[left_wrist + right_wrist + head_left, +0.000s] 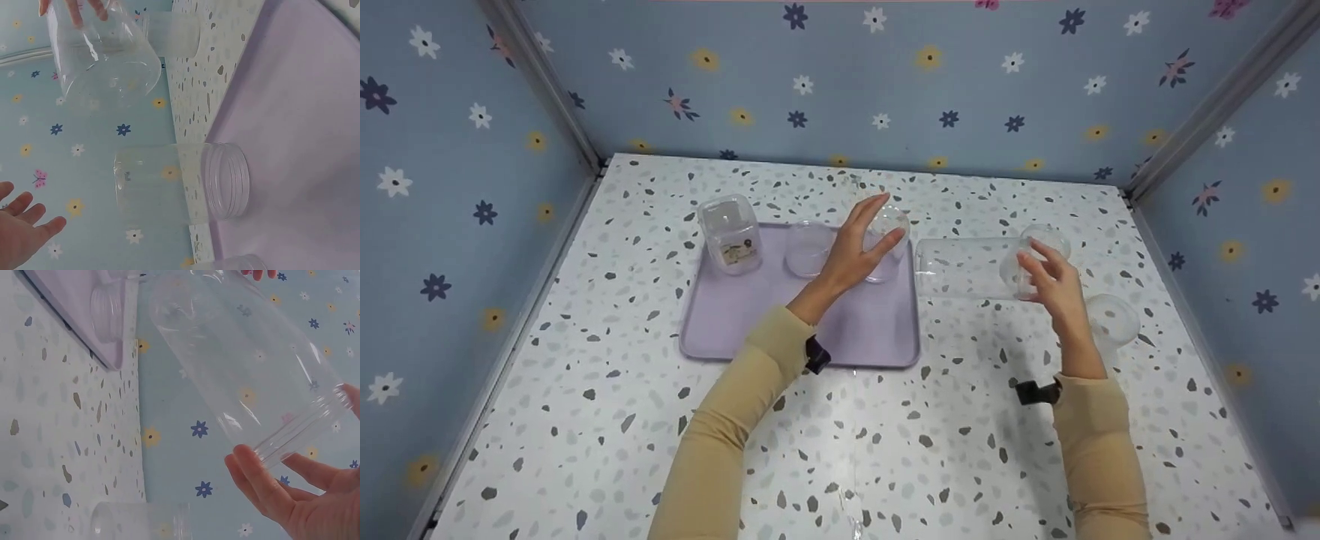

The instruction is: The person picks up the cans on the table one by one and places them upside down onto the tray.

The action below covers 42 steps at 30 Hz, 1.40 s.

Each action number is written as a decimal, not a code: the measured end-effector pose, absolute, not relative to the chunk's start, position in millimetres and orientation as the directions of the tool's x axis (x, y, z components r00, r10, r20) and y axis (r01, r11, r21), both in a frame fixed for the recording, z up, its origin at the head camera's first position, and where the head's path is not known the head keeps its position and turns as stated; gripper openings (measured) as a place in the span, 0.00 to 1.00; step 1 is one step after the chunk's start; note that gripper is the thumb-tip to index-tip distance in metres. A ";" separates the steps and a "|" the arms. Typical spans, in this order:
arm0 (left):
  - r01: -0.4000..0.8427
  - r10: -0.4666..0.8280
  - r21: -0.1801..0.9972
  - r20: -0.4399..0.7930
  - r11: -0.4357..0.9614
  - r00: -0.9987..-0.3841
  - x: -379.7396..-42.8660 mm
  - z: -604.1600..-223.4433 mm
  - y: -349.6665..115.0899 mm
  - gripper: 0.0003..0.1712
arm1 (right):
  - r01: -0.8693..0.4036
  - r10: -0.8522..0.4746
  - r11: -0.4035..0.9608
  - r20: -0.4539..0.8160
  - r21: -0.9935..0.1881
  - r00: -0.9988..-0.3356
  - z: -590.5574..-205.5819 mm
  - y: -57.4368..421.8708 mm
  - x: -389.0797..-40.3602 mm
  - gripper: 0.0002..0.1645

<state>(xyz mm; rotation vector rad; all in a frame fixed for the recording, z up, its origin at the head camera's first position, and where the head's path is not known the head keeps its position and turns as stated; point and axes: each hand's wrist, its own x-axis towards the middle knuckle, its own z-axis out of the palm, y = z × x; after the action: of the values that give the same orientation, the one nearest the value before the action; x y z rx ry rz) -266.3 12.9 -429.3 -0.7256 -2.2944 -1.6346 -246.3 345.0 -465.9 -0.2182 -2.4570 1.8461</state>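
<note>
My right hand [1057, 289] grips a large clear plastic jar [971, 266] by its threaded end, thumb and fingers curled round the rim. The jar lies sideways in the air, its other end toward the tray. My left hand [853, 251] is held over the lavender tray [862, 330] with fingers spread and nothing in them. Beneath and beside it stands a clear round jar [169, 180], threaded end down on the tray. Left of that hand is another clear round jar [808, 251]. A squarish clear jar [733, 236] with a printed label stands at the tray's left.
To the right of the tray, more clear jars stand on the speckled table: one jar [1046, 236] behind my right hand and another jar [1114, 321] beside my right wrist. Flowered panels [840, 82] enclose the back and sides.
</note>
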 end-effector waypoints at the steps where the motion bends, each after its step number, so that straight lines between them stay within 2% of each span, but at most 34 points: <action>1: 0.525 0.264 0.815 0.464 0.247 -0.845 -264.8 -429.7 12.3 0.33 | 0.066 0.151 0.243 -0.030 -0.968 -0.988 -479.4 351.7 -253.4 0.34; 5: 0.538 0.277 0.818 0.479 0.202 -0.833 -259.3 -433.0 9.5 0.33 | 0.038 0.136 0.120 -0.022 -0.992 -0.990 -502.4 357.5 -261.6 0.32; 8: 0.536 0.286 0.825 0.478 0.177 -0.830 -254.8 -437.1 7.3 0.35 | -0.011 0.058 0.028 0.012 -1.000 -0.998 -496.3 348.1 -251.6 0.34; 13: 0.534 0.312 0.831 0.471 0.156 -0.825 -248.8 -445.8 5.9 0.42 | -0.067 0.014 -0.031 0.067 -0.997 -0.998 -466.6 314.4 -223.6 0.37; 15: 0.533 0.327 0.833 0.468 0.147 -0.821 -246.6 -449.2 5.7 0.43 | -0.037 0.038 0.020 0.038 -0.999 -0.999 -447.5 295.2 -208.9 0.37; 19: 0.528 0.365 0.840 0.455 0.127 -0.812 -242.5 -455.0 4.8 0.43 | -0.007 0.057 0.031 0.009 -0.999 -0.998 -438.8 277.8 -197.5 0.36; 26: 0.473 0.422 0.879 0.404 0.068 -0.812 -225.1 -448.5 0.2 0.45 | -0.058 0.003 -0.041 0.058 -0.997 -0.998 -456.7 273.5 -198.5 0.41; 31: 0.468 0.434 0.883 0.405 0.043 -0.805 -209.9 -439.5 -2.9 0.46 | -0.002 0.041 0.009 0.003 -1.000 -0.999 -451.9 263.3 -192.3 0.36; 35: 0.487 0.413 0.873 0.433 0.028 -0.801 -205.6 -441.6 -3.0 0.47 | 0.032 0.048 -0.026 -0.033 -0.999 -0.998 -448.8 258.0 -189.7 0.29; 42: 0.500 0.362 0.865 0.479 -0.040 -0.800 -202.9 -448.2 -4.9 0.45 | 0.018 0.040 -0.079 -0.022 -0.997 -0.999 -451.7 253.9 -188.2 0.27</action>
<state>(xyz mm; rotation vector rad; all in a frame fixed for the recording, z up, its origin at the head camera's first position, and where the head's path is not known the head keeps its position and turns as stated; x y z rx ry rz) -202.9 -4.9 -448.2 -0.9487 -2.1000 -1.9762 -188.2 253.9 -451.7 -0.0674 -2.1214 2.2959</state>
